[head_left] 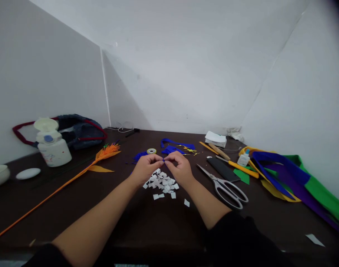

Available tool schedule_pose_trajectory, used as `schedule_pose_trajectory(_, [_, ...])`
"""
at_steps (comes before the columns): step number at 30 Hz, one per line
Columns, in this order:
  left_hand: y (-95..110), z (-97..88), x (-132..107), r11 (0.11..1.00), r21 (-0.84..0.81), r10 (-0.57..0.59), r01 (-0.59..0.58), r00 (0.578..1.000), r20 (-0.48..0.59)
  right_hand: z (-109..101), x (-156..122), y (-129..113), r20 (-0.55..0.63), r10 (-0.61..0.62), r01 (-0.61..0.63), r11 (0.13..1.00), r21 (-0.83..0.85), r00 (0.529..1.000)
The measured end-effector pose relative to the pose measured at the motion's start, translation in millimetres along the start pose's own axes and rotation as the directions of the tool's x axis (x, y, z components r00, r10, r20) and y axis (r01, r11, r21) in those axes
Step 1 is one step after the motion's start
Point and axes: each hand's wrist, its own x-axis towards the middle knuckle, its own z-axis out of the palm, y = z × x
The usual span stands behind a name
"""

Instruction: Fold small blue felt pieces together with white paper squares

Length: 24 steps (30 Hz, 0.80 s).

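Note:
My left hand (145, 168) and my right hand (180, 167) meet above the middle of the dark table (108, 207), fingers pinched together on a tiny blue piece (164, 160) between the fingertips. Just under the hands lies a heap of several small white paper squares (161, 184). Blue paper scraps (173, 147) lie a little behind the hands.
Scissors (226, 185) lie right of my right hand, with a yellow-handled tool (240, 168), a small glue bottle (244, 158) and coloured paper sheets (292, 178) beyond. An orange paper flower on a long stem (63, 181), a white bottle (53, 146) and a bag (77, 129) sit left.

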Motion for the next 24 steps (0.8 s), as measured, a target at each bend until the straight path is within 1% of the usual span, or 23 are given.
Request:
schedule_pose_trajectory(7, [0,2.0,0,1.0,-0.018,-0.01,0.01,0.999,0.041,1,-1,0,0.048,0.012,-0.004,0.987,-0.159,0.999])
schedule_pose_trajectory(11, [-1,3.4,1,0.997,-0.069,-0.037,0.04,0.998,0.044,3,-1,1,0.066,0.029,-0.015,0.982,-0.19,0.997])
schedule_pose_trajectory(15, [-2,3.9,1,0.993,-0.106,-0.054,0.058,0.998,0.039,3,-1,4,0.06,0.069,-0.061,0.99,-0.131,0.996])
schedule_pose_trajectory(18, [-3,4.0,1,0.984,-0.161,-0.073,0.082,0.996,0.057,3,0,5,0.048,0.145,-0.144,0.989,-0.032,0.988])
schedule_pose_trajectory(21, [-5,4.5,1,0.971,-0.219,-0.086,0.095,0.995,0.049,2,0,6,0.031,0.214,-0.216,0.974,0.07,0.976])
schedule_pose_trajectory(22, [-6,4.8,1,0.966,-0.239,-0.087,0.095,0.995,0.046,2,1,8,0.01,0.235,-0.235,0.967,0.099,0.972])
schedule_pose_trajectory(24, [-7,5.2,1,0.955,-0.282,-0.085,0.094,0.995,0.042,0,2,13,-0.083,0.295,-0.283,0.95,0.132,0.952])
